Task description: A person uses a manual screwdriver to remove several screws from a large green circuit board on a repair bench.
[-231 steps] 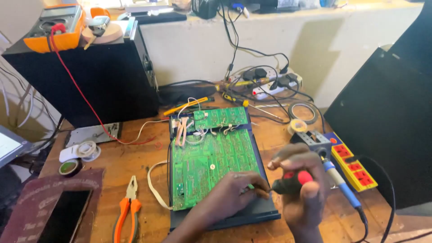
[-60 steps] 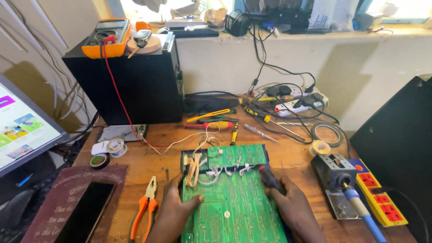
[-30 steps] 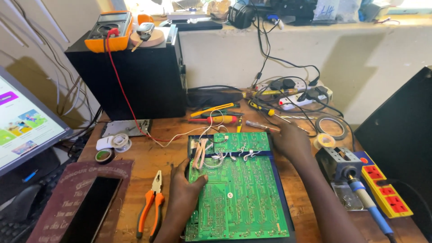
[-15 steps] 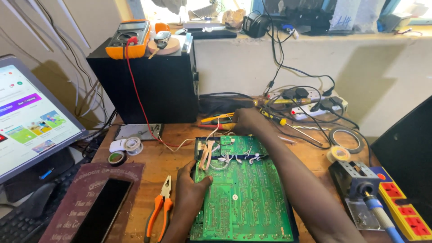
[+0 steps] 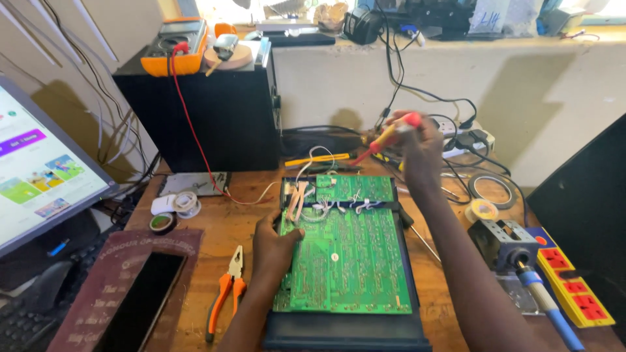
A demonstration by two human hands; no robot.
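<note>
A large green circuit board (image 5: 355, 257) lies on a dark tray (image 5: 345, 332) at the middle of the wooden bench. My left hand (image 5: 274, 244) rests on the board's left edge, fingers on the green surface. My right hand (image 5: 420, 146) is raised beyond the far end of the board and grips a screwdriver (image 5: 385, 138) with a red and yellow handle, its tip pointing down-left. A smaller green board (image 5: 355, 189) with white wires sits at the far end of the tray.
Orange-handled pliers (image 5: 225, 296) lie left of the tray. A soldering iron in its stand (image 5: 512, 251) and an orange power strip (image 5: 574, 290) sit at right. A black box (image 5: 208, 111) with an orange multimeter (image 5: 176, 45) stands behind; tape rolls (image 5: 176, 205) and a monitor (image 5: 39, 169) at left.
My right hand left the board, reached to the tools at the back of the bench and lifted a red and yellow screwdriver. My left hand stayed on the board's left edge.
</note>
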